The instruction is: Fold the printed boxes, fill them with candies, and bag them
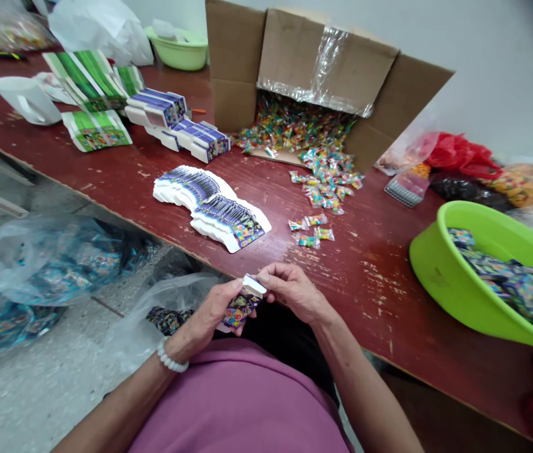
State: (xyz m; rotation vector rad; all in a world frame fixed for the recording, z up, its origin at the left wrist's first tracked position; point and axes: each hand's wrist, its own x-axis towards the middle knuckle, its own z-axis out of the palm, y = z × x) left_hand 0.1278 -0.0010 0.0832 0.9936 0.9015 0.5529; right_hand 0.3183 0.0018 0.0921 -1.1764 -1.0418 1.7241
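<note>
Head view: my left hand (214, 311) grips a small printed carton (242, 304) from below, fingers wrapped round its body; my right hand (292, 290) pinches the carton's white upper end between thumb and fingertips. Carton sits close to my body, just off the near edge of the worktop (370, 277), over my lap.

Handling, as judged: thin card, very light, hollow, so it will crush or crease if squeezed on the broad faces. Best held along the edges and corners, with light pressure at the end flap. Glossy print may be a little slippery.

On the worktop beyond the hands: a fanned stack of flat carton blanks (212, 206). Right of that, loose wrapped candies (313, 229), a trail leading far to a tipped cardboard box (308, 75) spilling more. Near right: green basin (440, 277) holding finished cartons. Far left: more blank stacks, blue and green. On the floor at left, clear plastic bags (34, 264) holding dark packets.
</note>
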